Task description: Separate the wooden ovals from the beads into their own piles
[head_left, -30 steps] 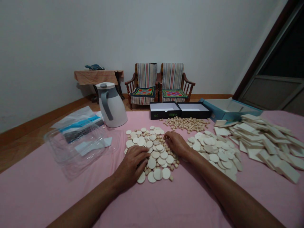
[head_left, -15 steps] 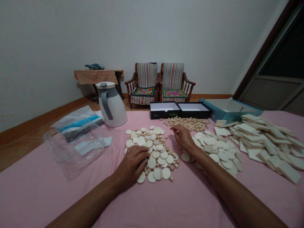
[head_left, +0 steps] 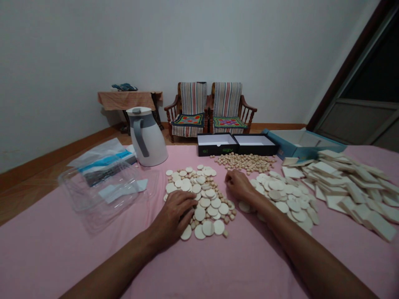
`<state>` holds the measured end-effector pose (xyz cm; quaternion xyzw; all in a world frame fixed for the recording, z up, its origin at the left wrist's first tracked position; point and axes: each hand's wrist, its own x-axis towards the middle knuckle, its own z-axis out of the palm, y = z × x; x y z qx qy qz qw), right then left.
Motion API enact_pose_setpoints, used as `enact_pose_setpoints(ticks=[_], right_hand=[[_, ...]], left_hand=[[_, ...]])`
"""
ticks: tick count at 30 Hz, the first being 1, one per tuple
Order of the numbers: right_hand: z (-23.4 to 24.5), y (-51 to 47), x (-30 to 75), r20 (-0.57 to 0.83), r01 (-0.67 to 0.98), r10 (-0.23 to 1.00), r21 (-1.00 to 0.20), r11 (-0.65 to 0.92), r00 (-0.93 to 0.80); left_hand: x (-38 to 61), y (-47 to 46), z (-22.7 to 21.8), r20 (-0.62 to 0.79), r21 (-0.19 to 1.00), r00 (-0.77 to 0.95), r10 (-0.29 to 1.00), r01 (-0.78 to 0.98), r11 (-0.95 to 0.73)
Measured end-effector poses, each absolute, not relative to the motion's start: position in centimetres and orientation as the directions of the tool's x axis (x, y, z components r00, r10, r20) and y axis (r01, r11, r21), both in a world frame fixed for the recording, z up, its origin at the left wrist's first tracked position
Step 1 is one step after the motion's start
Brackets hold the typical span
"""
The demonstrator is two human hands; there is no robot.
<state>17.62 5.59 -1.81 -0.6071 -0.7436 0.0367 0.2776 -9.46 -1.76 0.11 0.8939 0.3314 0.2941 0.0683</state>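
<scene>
My left hand (head_left: pixel 174 216) lies on the near left edge of a heap of pale round discs (head_left: pixel 204 189) mixed with small pellets, its fingers loosely spread over the discs. My right hand (head_left: pixel 238 185) sits between that heap and a second heap of discs (head_left: pixel 285 201). Its fingers are curled in, and whatever is inside them is hidden. Just beyond it lies a pile of small pale pellets (head_left: pixel 246 161). All of this rests on a pink tablecloth (head_left: pixel 218 265).
Two open black boxes (head_left: pixel 218 144) and a blue box (head_left: pixel 299 143) stand at the back. A spread of pale square tiles (head_left: pixel 349 182) fills the right. On the left are a white jug (head_left: pixel 146 137) and a clear plastic container (head_left: pixel 99 191). Two striped chairs (head_left: pixel 207 108) stand behind.
My right hand left the left disc heap, reached out toward the pellet pile, then drew back a little with fingers curled. My left hand stayed where it was.
</scene>
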Motion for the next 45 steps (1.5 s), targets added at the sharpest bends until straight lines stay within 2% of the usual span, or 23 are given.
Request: enact_pose_setpoints(ticks=[3, 5, 7, 10, 14, 19, 24, 27, 29, 31, 34, 37, 40, 42, 45], right_hand=[[-1.1, 6.1, 18.5, 0.57, 0.837, 0.821, -0.463, 0.291, 0.03], [-0.8, 6.2, 18.5, 0.635, 0.793, 0.772, -0.491, 0.362, 0.04], [-0.8, 6.1, 18.0, 0.591, 0.75, 0.805, -0.511, 0.421, -0.049], [-1.5, 5.7, 16.7, 0.439, 0.704, 0.877, -0.56, 0.436, -0.194], [-2.3, 5.0, 15.3, 0.337, 0.664, 0.908, -0.623, 0.413, -0.249], [-2.2, 4.6, 15.1, 0.327, 0.64, 0.907, -0.644, 0.419, -0.264], [-2.2, 4.7, 15.2, 0.365, 0.665, 0.877, -0.576, 0.476, -0.312], [-2.1, 5.1, 15.7, 0.38, 0.752, 0.89, -0.501, 0.427, -0.253], [-1.8, 5.5, 16.4, 0.399, 0.803, 0.905, -0.487, 0.345, -0.147], [-1.6, 6.0, 17.2, 0.46, 0.791, 0.888, -0.537, 0.292, -0.015], [-1.5, 6.4, 17.7, 0.555, 0.699, 0.83, -0.614, 0.366, 0.053], [-2.0, 6.2, 16.9, 0.599, 0.639, 0.79, -0.558, 0.53, -0.132], [-2.7, 5.6, 15.6, 0.566, 0.599, 0.744, -0.472, 0.647, -0.356], [-3.0, 5.3, 15.0, 0.503, 0.591, 0.739, -0.454, 0.667, -0.448], [-2.8, 4.9, 14.8, 0.441, 0.618, 0.77, -0.463, 0.635, -0.462]], left_hand=[[-9.4, -1.7, 0.1, 0.479, 0.322, 0.61, 0.632, 0.547, -0.772], [-9.4, -1.7, 0.1, 0.476, 0.324, 0.609, 0.634, 0.548, -0.771], [-9.4, -1.7, 0.2, 0.477, 0.325, 0.607, 0.636, 0.55, -0.769], [-9.3, -1.7, 0.2, 0.48, 0.325, 0.606, 0.634, 0.549, -0.77], [-9.3, -1.7, 0.2, 0.482, 0.322, 0.608, 0.63, 0.546, -0.773], [-9.3, -1.7, 0.3, 0.478, 0.33, 0.605, 0.636, 0.548, -0.769], [-9.3, -1.8, 0.4, 0.474, 0.323, 0.61, 0.635, 0.55, -0.77], [-9.3, -1.8, 0.4, 0.475, 0.315, 0.611, 0.633, 0.553, -0.771], [-9.3, -1.8, 0.4, 0.475, 0.314, 0.611, 0.633, 0.555, -0.77], [-9.3, -1.8, 0.4, 0.468, 0.317, 0.613, 0.637, 0.556, -0.768], [-9.3, -1.8, 0.4, 0.455, 0.32, 0.619, 0.639, 0.557, -0.767], [-9.4, -1.7, 0.3, 0.458, 0.317, 0.62, 0.637, 0.556, -0.768], [-9.4, -1.7, 0.2, 0.46, 0.312, 0.62, 0.636, 0.558, -0.769], [-9.4, -1.7, 0.2, 0.465, 0.306, 0.617, 0.634, 0.56, -0.77], [-9.4, -1.7, 0.2, 0.458, 0.305, 0.617, 0.641, 0.568, -0.764]])
